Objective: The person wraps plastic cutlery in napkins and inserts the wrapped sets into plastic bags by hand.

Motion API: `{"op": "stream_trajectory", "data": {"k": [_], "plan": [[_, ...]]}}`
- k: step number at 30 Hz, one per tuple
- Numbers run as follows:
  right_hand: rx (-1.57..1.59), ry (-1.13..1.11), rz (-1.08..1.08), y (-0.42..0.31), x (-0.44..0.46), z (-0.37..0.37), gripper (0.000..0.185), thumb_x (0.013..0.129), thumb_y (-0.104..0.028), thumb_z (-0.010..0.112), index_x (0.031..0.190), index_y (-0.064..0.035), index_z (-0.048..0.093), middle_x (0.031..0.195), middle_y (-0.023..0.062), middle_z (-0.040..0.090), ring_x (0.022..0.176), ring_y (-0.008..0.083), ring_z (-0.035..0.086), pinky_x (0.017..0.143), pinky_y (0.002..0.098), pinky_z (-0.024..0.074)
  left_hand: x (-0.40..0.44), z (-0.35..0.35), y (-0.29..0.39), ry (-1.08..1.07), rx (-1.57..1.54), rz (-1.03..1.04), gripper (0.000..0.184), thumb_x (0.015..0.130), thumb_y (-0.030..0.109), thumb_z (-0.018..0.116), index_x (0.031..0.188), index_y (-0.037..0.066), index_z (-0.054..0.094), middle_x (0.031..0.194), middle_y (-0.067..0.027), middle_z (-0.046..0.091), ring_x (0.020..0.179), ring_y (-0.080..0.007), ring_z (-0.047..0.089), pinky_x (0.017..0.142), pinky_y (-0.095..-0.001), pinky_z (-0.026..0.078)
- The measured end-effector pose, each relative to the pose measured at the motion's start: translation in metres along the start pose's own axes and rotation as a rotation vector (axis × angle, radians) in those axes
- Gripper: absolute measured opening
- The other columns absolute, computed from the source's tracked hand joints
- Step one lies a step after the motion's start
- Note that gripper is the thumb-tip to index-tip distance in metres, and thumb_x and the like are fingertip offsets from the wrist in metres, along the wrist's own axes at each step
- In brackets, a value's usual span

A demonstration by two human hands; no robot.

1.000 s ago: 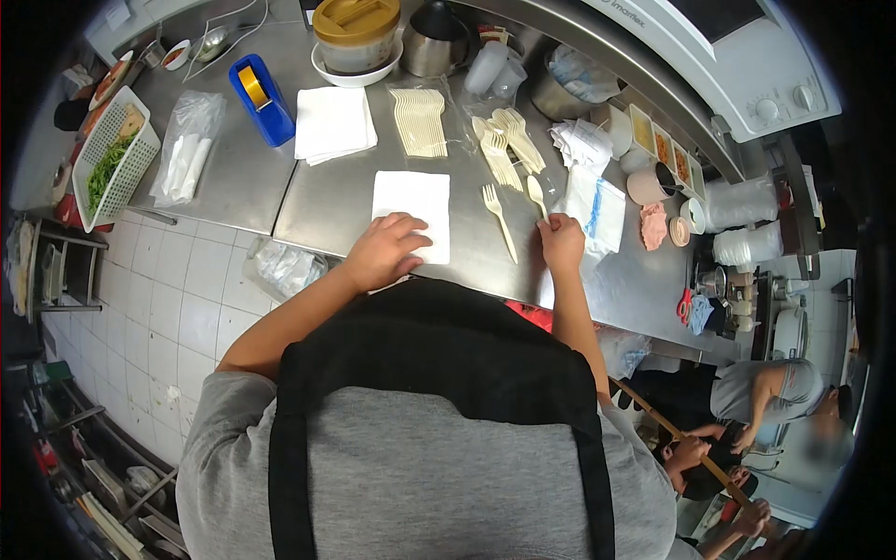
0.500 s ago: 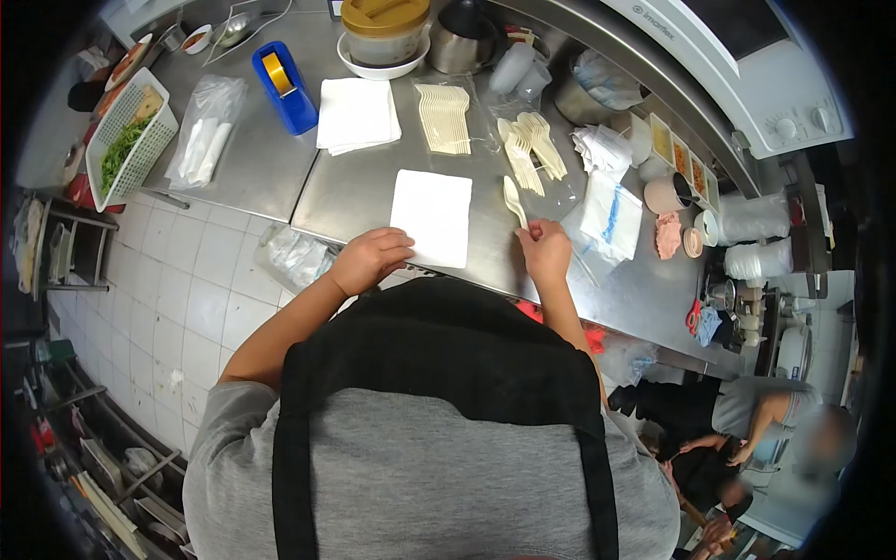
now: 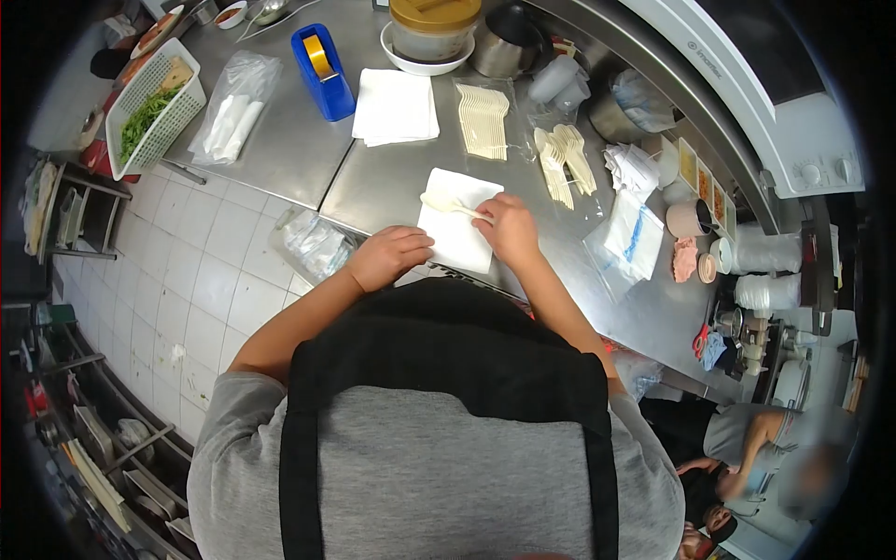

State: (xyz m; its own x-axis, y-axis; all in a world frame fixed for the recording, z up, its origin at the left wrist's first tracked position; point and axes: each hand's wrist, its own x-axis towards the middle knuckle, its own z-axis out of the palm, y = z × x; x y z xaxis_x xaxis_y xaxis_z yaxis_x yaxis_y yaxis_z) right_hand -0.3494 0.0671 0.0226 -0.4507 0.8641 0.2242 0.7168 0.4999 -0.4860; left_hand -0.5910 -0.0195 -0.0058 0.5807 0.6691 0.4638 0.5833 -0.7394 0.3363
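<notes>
The spoon (image 3: pixel 442 203) is over the napkin (image 3: pixel 459 245), bowl toward ten o'clock, handle pinched by your right hand (image 3: pixel 511 230). Your left hand (image 3: pixel 390 257) touches the napkin at eight o'clock, grip unclear; loose pressure could let it skew.

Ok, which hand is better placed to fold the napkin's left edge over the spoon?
Left, I'd judge: the left hand is right at that edge of the napkin with no utensil visible in it, while the right hand is occupied, holding the spoon by its handle.
</notes>
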Motion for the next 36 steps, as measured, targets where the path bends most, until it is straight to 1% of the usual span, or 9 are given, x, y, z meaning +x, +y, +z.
{"op": "stream_trajectory", "data": {"k": [3, 12, 19, 21, 24, 25, 28, 29, 36], "plan": [[0.036, -0.002, -0.015, 0.002, 0.005, 0.005, 0.017, 0.067, -0.015, 0.076, 0.081, -0.0080, 0.070, 0.081, 0.0079, 0.063, 0.083, 0.0277, 0.060, 0.072, 0.0390, 0.0493, -0.001, 0.001, 0.000, 0.010, -0.002, -0.006, 0.021, 0.077, 0.010, 0.061, 0.097, 0.010, 0.066, 0.110, -0.0015, 0.063, 0.108, -0.0213, 0.058, 0.091, -0.0353, 0.048], [0.105, -0.075, 0.087, -0.002, 0.003, 0.003, 0.020, 0.067, -0.016, 0.077, 0.083, -0.0067, 0.071, 0.079, 0.0087, 0.063, 0.077, 0.0285, 0.062, 0.069, 0.0387, 0.0499, -0.001, 0.003, -0.003, 0.023, -0.037, -0.024, 0.018, 0.078, 0.010, 0.062, 0.095, 0.009, 0.066, 0.108, -0.0016, 0.063, 0.109, -0.0208, 0.058, 0.091, -0.0344, 0.049], [0.072, -0.117, 0.044, -0.004, 0.000, -0.008, 0.027, 0.069, -0.022, 0.078, 0.089, -0.0050, 0.070, 0.092, 0.0101, 0.064, 0.088, 0.0269, 0.061, 0.073, 0.0375, 0.0504, 0.014, -0.007, 0.002, 0.079, -0.082, -0.084, 0.014, 0.078, 0.010, 0.068, 0.092, 0.009, 0.065, 0.096, -0.0045, 0.065, 0.092, -0.0255, 0.060, 0.083, -0.0375, 0.047], [0.244, -0.190, 0.103, -0.023, 0.000, -0.034, 0.029, 0.070, -0.023, 0.079, 0.089, -0.0042, 0.069, 0.097, 0.0110, 0.064, 0.092, 0.0246, 0.061, 0.074, 0.0362, 0.0503, 0.027, -0.017, 0.003, 0.118, -0.077, -0.109, 0.013, 0.079, 0.012, 0.068, 0.092, 0.009, 0.065, 0.092, -0.0048, 0.064, 0.088, -0.0262, 0.059, 0.082, -0.0376, 0.044], [0.315, -0.239, 0.021, -0.027, -0.001, -0.045, 0.027, 0.072, -0.023, 0.078, 0.088, -0.0038, 0.068, 0.094, 0.0115, 0.064, 0.092, 0.0221, 0.062, 0.073, 0.0341, 0.0500, 0.043, -0.014, -0.009, 0.189, -0.137, -0.250, 0.013, 0.081, 0.013, 0.067, 0.093, 0.011, 0.066, 0.089, -0.0057, 0.064, 0.088, -0.0273, 0.058, 0.083, -0.0379, 0.043], [0.308, -0.244, -0.034, -0.026, -0.001, -0.045, 0.026, 0.072, -0.022, 0.077, 0.088, -0.0037, 0.068, 0.091, 0.0115, 0.065, 0.091, 0.0214, 0.062, 0.073, 0.0334, 0.0499, 0.051, -0.013, -0.014, 0.207, -0.129, -0.256, 0.018, 0.080, 0.015, 0.069, 0.097, 0.011, 0.065, 0.086, -0.0074, 0.063, 0.082, -0.0261, 0.058, 0.078, -0.0363, 0.045], [0.333, -0.252, 0.202, -0.010, 0.015, -0.033, 0.021, 0.075, -0.019, 0.075, 0.089, -0.0042, 0.068, 0.085, 0.0118, 0.065, 0.086, 0.0230, 0.063, 0.074, 0.0333, 0.0495, 0.073, -0.021, -0.016, 0.138, -0.352, -0.533, 0.023, 0.079, 0.016, 0.071, 0.101, 0.010, 0.065, 0.085, -0.0083, 0.063, 0.074, -0.0247, 0.057, 0.071, -0.0345, 0.046], [0.342, -0.205, 0.186, -0.005, 0.021, -0.029, 0.020, 0.075, -0.018, 0.074, 0.088, -0.0044, 0.068, 0.083, 0.0116, 0.065, 0.085, 0.0238, 0.063, 0.074, 0.0341, 0.0493, 0.076, -0.018, -0.022, 0.166, -0.337, -0.498, 0.026, 0.078, 0.016, 0.072, 0.102, 0.009, 0.063, 0.085, -0.0094, 0.063, 0.067, -0.0235, 0.055, 0.065, -0.0332, 0.046], [0.160, -0.035, 0.074, 0.025, 0.047, 0.007, 0.015, 0.075, -0.018, 0.072, 0.085, -0.0073, 0.068, 0.085, 0.0086, 0.065, 0.087, 0.0277, 0.061, 0.076, 0.0386, 0.0475, 0.091, 0.009, -0.062, 0.029, -0.149, -0.654, 0.025, 0.074, 0.016, 0.073, 0.097, 0.010, 0.064, 0.086, -0.0101, 0.062, 0.072, -0.0281, 0.057, 0.078, -0.0381, 0.045]]}}
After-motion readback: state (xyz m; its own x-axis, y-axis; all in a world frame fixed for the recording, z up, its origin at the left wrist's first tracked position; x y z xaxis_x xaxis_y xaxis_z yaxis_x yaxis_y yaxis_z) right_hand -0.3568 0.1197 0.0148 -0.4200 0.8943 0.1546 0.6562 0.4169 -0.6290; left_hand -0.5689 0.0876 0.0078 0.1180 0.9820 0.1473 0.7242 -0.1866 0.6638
